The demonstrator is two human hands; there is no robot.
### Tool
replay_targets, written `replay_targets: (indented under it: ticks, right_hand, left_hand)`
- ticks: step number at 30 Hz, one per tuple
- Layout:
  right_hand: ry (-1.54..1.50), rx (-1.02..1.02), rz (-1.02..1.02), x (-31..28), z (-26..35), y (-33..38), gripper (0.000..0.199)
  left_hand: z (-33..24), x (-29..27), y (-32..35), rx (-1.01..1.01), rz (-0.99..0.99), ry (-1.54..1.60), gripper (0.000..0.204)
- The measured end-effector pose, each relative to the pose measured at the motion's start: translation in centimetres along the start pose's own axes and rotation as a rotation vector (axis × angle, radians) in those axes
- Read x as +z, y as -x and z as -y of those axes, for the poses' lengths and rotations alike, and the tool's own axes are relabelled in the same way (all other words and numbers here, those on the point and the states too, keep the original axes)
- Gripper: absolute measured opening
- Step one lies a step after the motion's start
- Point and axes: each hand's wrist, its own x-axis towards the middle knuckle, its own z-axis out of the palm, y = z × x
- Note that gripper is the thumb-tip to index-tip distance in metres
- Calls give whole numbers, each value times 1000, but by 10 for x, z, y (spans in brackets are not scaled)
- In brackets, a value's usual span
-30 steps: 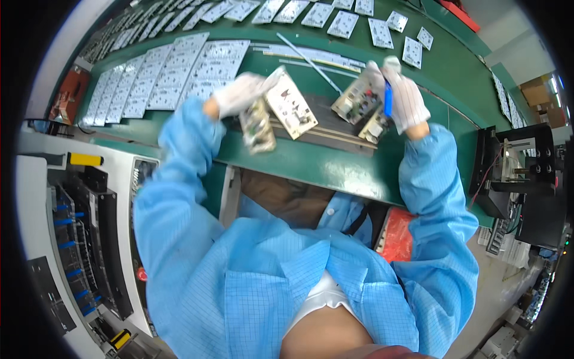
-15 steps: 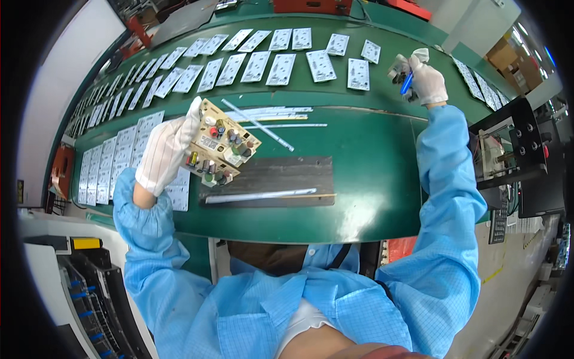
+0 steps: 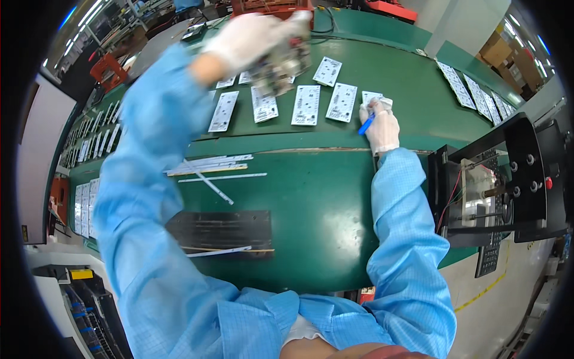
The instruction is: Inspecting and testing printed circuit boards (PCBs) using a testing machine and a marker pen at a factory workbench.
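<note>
My left hand [image 3: 248, 36] was up at eleven o'clock, gloved fingers closed around a circuit board [image 3: 284, 63], lifted clear of the green counter [image 3: 323, 197] so nothing on its underside dragged; the board was blurred, so I could not tell its parts. My right hand [image 3: 379, 125] rested at one o'clock, fingers curled tight on one blue pen [image 3: 366, 124], tip down at a white card [image 3: 372, 99] as if to mark it. Four more white cards [image 3: 306, 105] lay flat in a row just left of it, evenly spaced, easy to take in turn. Near the middle lay several thin white strips [image 3: 209, 167], too overlapped to count, and one dark mat [image 3: 221, 230] at six o'clock.
</note>
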Motion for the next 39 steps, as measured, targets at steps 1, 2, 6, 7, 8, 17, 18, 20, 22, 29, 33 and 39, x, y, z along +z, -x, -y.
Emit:
replay_targets:
  ticks: [1, 2, 6, 7, 8, 17, 18, 20, 22, 29, 33, 39]
  right_hand:
    - [33, -26, 35, 2, -7, 1, 21]
    - [-7, -76, -12, 1, -4, 1, 22]
    - [-20, -102, -86, 3, -10, 1, 19]
    - [11, -123, -104, 0, -13, 1, 19]
    - [-8, -153, -96, 3, -4, -2, 18]
    - [71, -63, 48, 0, -11, 0, 15]
    - [-8, -121, -10, -2, -10, -1, 15]
    - [-4, -138, -28, 2, -11, -2, 15]
    - [-28, -125, -46, 0, -4, 0, 13]
    - [-91, 1, -73, 8, -22, 3, 14]
    - [-220, 131, -181, 29, -40, 1, 19]
    - [68, 152, -105, 24, -44, 0, 27]
  left_hand:
    - [-31, -7, -42, -328, 204, 378, 34]
    - [-39, 18, -73, -571, 274, 772, 53]
    - [-78, 129, -170, -207, 33, 165, 34]
    - [-94, 137, -178, -231, 90, 176, 34]
    - [-92, 190, -183, -205, 43, 106, 36]
    - [-106, 212, -195, -108, 316, 554, 64]
    - [-97, 202, -197, -159, 266, 558, 63]
    - [-82, 173, -191, -208, 112, 577, 59]
    - [-70, 130, -170, -233, -103, 602, 53]
    - [-95, -112, 64, -142, 640, 410, 56]
    - [-165, -112, 233, -427, 832, 264, 80]
    - [-241, -35, 298, -756, 515, 128, 60]
